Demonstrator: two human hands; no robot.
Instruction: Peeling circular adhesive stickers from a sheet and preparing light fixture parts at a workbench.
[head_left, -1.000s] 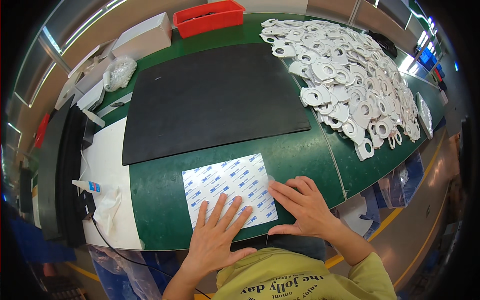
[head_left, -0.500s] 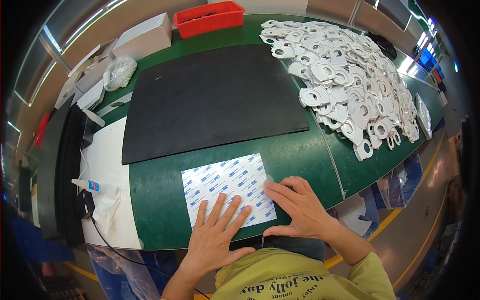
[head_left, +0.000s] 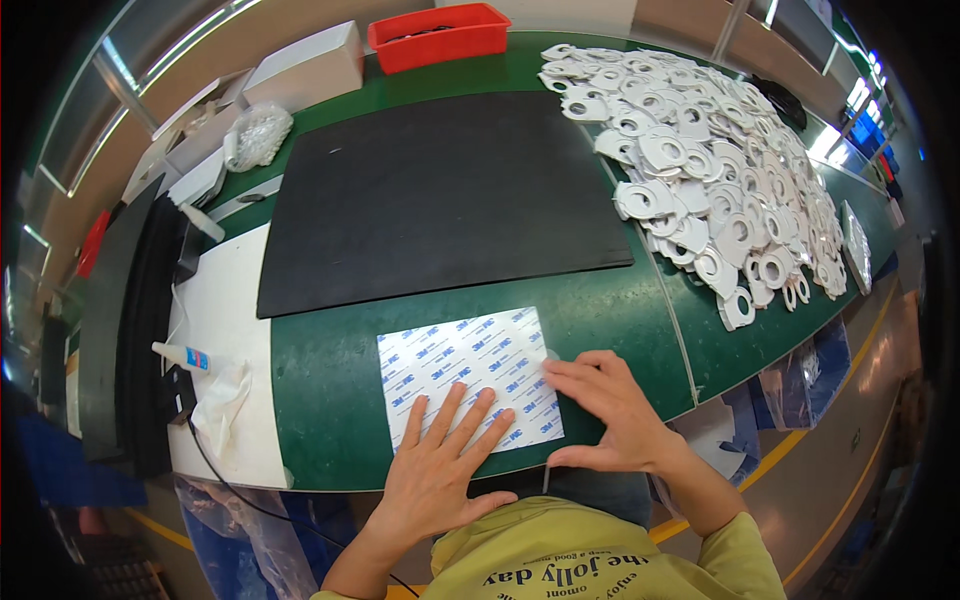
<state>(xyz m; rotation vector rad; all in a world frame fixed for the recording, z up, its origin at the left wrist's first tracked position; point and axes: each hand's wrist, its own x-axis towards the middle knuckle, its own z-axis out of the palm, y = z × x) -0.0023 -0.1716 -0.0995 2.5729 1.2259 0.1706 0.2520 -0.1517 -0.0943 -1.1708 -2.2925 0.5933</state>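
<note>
A white square sheet [head_left: 450, 350] printed with repeated blue marks lies on the green table near its front edge. My left hand [head_left: 435, 480] rests flat on the lower part of the sheet, fingers spread. At the sheet's right edge, my right hand [head_left: 615, 410] has its fingers stretched out and its thumb held apart. The fingertips touch the edge, beside a small pale, see-through round piece [head_left: 553, 354] that is partly hidden under them. Nothing shows between that thumb and the fingers.
Beyond the sheet lies a large black mat [head_left: 450, 200]. White ring-shaped pieces [head_left: 700, 170] are heaped at the right. To the left are a glue bottle [head_left: 181, 355] and crumpled tissue [head_left: 222, 405] on a white board [head_left: 235, 300]. A red bin [head_left: 440, 40] and white box [head_left: 305, 70] stand behind.
The view has shifted slightly, so the table appears farther right. Both hands keep nearly the same places on the sheet, which stays put on the table.
</note>
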